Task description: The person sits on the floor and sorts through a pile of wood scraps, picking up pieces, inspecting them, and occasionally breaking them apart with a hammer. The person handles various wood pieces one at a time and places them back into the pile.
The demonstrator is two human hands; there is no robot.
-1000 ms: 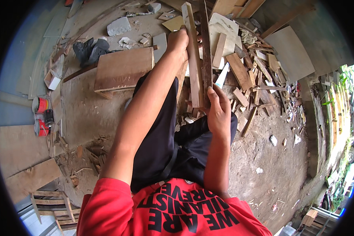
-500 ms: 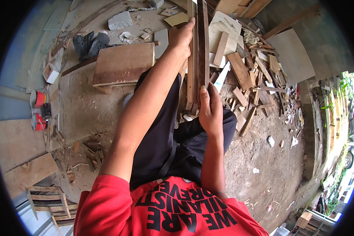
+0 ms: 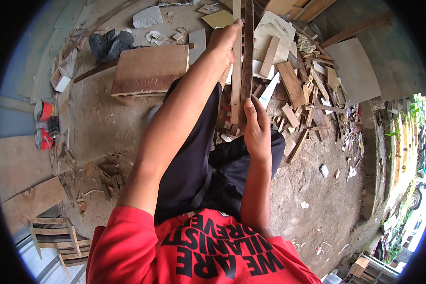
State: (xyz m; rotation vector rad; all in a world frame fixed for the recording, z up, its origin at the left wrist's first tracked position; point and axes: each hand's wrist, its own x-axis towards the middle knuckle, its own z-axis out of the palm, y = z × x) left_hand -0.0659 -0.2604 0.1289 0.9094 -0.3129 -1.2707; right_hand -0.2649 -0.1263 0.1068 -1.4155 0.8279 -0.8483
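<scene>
While gripped at both ends, wooden slats (image 3: 241,71) between hands (image 3: 256,128).

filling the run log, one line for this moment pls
left hand: grips slats far end | right hand: grips near end | slats: two, together | below: scrap pile

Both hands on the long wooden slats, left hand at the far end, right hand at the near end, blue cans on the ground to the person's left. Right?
Not quite: the head view shows the cans are red, not blue. The rest holds: left hand at the far end of the wooden slats, right hand at the near end.
</scene>
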